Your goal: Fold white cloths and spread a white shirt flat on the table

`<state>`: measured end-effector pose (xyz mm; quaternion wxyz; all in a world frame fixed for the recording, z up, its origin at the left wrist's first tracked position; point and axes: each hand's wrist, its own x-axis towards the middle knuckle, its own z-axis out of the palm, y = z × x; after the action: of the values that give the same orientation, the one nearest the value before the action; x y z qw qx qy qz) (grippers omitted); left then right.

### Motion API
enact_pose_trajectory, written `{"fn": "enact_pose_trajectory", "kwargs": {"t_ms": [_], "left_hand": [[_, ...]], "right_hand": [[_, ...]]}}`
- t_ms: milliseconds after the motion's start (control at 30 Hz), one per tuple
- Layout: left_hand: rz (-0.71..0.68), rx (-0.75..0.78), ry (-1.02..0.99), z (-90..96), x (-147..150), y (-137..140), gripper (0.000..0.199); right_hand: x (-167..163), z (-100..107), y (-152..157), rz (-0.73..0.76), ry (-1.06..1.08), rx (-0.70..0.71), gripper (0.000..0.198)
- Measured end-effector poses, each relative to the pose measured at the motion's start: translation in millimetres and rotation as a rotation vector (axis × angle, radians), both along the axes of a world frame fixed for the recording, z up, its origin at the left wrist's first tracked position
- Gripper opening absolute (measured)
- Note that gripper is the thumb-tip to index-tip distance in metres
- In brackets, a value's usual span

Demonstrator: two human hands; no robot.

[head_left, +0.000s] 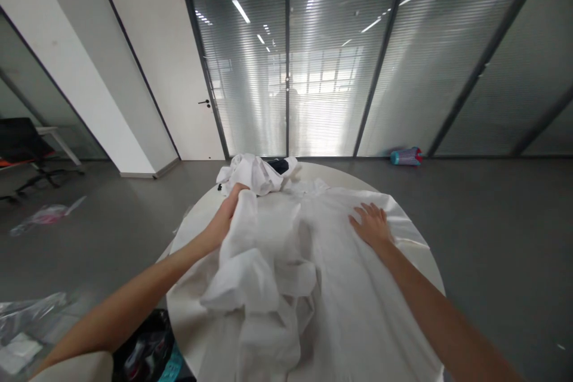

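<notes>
Rumpled white woven fabric [344, 292] lies nearest my camera, draped over a round off-white tabletop [342, 175]. I see the left hand [233, 198] closed on its raised fold; the right hand [371, 224] rests flat on it, fingers spread. Beyond sits a bunched white cloth [253, 174]; farther, a blue-and-red bundle [406, 157] on grey floor [496, 221].

The white cloth [344, 268] is looking matt, soft and creased. The desk [349, 175] is showing a smooth surface, while glossy glass panels [331, 30] are gleaming.
</notes>
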<state>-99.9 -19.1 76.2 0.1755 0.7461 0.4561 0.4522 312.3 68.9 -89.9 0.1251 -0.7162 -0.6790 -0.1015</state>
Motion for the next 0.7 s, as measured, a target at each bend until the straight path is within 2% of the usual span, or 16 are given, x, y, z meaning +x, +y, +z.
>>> {"fn": "enact_pose_trajectory", "kwargs": {"t_ms": [67,133,167,233,300,333,400,467,533,600,700], "left_hand": [[0.069,-0.148,0.201,-16.8,-2.1,15.9,0.021],[0.118,-0.211,0.301,-25.4,-9.0,30.7,0.025],[0.143,-0.185,0.319,-27.5,-13.3,35.9,0.027],[0.196,-0.032,0.304,-27.9,-21.6,38.5,0.03],[0.283,0.145,0.231,-24.4,-28.9,27.2,0.028],[0.31,0.193,0.183,-21.9,-31.9,16.1,0.026],[0.222,0.156,0.138,-17.5,-36.7,-14.2,0.032],[0.025,0.002,0.225,-17.1,-39.6,-47.7,0.04],[-0.065,-0.154,0.37,-21.6,-42.0,-73.7,0.05],[-0.054,-0.273,0.37,-26.9,-47.6,-86.0,0.055],[0.021,-0.368,0.096,-23.7,-71.2,-84.4,0.055]], "right_hand": [[-16.9,15.4,-8.1,0.129,0.115,0.052,0.037],[-42.8,33.6,-23.4,0.326,0.325,-0.013,0.036],[-57.7,42.4,-34.2,0.446,0.437,-0.095,0.038],[-87.4,57.3,-60.9,0.722,0.585,-0.333,0.041],[-112.0,66.2,-89.3,0.971,0.571,-0.513,0.047],[-121.3,67.9,-101.8,1.02,0.522,-0.515,0.055],[-133.8,67.0,-119.2,1.004,0.414,-0.445,0.059],[-139.5,63.3,-124.8,0.932,0.397,-0.356,0.038],[-139.6,62.4,-120.8,0.908,0.503,-0.309,0.023],[-134.1,69.3,-112.3,0.879,0.687,-0.258,0.025],[-112.5,96.2,-99.1,0.728,0.932,-0.088,0.022]]}}
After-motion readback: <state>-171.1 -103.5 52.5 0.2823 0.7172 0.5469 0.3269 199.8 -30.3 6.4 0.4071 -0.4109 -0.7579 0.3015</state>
